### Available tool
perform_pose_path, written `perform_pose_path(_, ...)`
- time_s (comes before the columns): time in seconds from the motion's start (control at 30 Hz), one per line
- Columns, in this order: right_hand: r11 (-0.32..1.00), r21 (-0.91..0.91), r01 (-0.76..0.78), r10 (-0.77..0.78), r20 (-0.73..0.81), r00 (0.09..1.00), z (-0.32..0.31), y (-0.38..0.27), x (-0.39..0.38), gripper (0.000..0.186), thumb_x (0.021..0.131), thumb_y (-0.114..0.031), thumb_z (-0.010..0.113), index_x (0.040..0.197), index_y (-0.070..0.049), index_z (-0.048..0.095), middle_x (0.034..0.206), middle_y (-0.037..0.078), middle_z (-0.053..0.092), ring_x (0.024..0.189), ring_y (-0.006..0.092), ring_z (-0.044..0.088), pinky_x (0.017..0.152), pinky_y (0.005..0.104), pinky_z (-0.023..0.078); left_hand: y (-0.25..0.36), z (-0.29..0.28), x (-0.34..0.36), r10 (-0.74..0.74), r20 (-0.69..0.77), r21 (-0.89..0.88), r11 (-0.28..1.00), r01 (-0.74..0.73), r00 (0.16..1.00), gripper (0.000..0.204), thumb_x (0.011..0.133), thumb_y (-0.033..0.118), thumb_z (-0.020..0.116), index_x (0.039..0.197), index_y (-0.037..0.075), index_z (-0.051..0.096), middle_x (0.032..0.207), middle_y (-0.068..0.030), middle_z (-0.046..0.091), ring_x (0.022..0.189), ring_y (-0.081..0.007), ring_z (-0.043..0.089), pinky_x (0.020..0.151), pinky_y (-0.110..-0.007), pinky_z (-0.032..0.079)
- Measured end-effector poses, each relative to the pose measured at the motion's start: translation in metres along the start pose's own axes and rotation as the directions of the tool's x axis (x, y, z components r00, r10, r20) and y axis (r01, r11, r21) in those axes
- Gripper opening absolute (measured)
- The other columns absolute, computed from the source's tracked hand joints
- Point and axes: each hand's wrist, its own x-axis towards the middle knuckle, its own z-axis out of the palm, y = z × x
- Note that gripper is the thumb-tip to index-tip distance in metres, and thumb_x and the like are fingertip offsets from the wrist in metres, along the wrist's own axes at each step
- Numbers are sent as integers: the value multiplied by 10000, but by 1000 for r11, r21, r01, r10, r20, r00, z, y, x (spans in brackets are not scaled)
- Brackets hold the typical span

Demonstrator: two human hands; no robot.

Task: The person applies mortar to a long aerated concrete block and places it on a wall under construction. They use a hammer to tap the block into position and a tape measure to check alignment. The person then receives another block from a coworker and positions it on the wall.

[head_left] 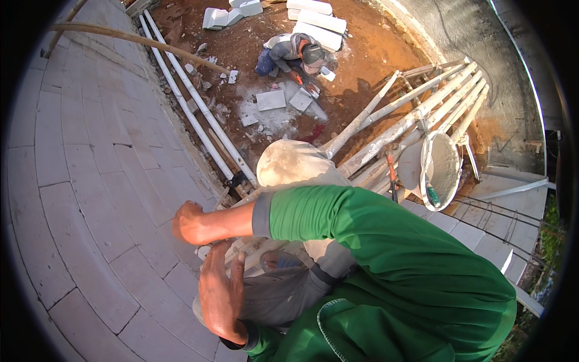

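- Your right hand [188, 223] is curling into a fist beside the block wall [90, 211]; you can't tell from this angle whether the fingers are clamping anything or whether the knuckles are touching the wall.
- Your left hand [220, 295] is hanging just below it, fingers extending upward and thumb standing apart, gripping nothing that shows, in front of your grey trousers [271, 295].
- The block wall is filling your left side, its pale grey blocks sitting in courses with thin joints.
- Your green sleeve [398, 241] is spanning the view from the lower right.
- On your right, a bucket [446, 160] is holding grey mortar, with a green-handled tool [432, 194] leaning inside it; a red-handled tool [392, 172] is standing to its left.
- Bamboo poles [416, 117] are fanning out beyond them.
- Two white pipes [196, 99] are running along the wall's foot.
- Below, a co-worker [292, 51] in a cap is crouching on reddish soil [368, 36] near white blocks [271, 100].
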Motion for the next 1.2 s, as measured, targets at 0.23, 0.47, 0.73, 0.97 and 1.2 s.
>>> perform_pose_path(0.23, 1000, 24, 15, -14, -35, 999, -1, 4, -6, 328, 733, -148, 898, 1055, -106, 846, 1088, 117, 810, 1060, 290, 768, 746, 447, 597, 3, -2, 0, 5, -16, -3, 1000, -5, 1000, 334, 1015, 164, 723, 1285, -33, 704, 1238, -242, 742, 1096, -435, 733, 930, -486, 576)
perform_pose_path(0.47, 999, 33, 5, -1, -112, 994, -9, 1, -12, 237, 787, -119, 856, 1024, -106, 852, 1064, 96, 822, 1011, 271, 788, 728, 440, 608, -9, -2, -4, 12, -56, 23, 1000, -11, 998, 363, 992, 227, 752, 1261, -13, 713, 1218, -237, 750, 1073, -454, 729, 914, -503, 577)
perform_pose_path(0.73, 994, 82, 67, -45, -244, 969, 11, 14, -9, 192, 782, -90, 835, 974, -96, 844, 1019, 125, 823, 985, 291, 800, 728, 420, 619, -10, -5, -4, 18, -52, 20, 1000, -17, 998, 378, 998, 269, 747, 1264, 2, 722, 1206, -241, 750, 1037, -453, 738, 881, -510, 584)
perform_pose_path(0.97, 996, 64, 63, -45, -252, 967, 4, 18, -21, 230, 817, -114, 768, 1030, -27, 781, 1006, 197, 786, 950, 328, 795, 753, 425, 624, -11, -5, -7, 60, -89, 32, 998, -58, 994, 389, 1003, 280, 739, 1259, -12, 721, 1194, -252, 748, 985, -465, 745, 869, -516, 588)
perform_pose_path(1.2, 997, 32, 65, -55, -231, 971, 0, 18, -22, 279, 822, -129, 760, 1072, -4, 748, 1014, 228, 768, 925, 342, 793, 760, 423, 623, -13, -6, -9, 70, -75, 45, 997, -66, 995, 391, 1007, 278, 735, 1265, -15, 715, 1204, -259, 744, 1034, -471, 732, 884, -519, 585)
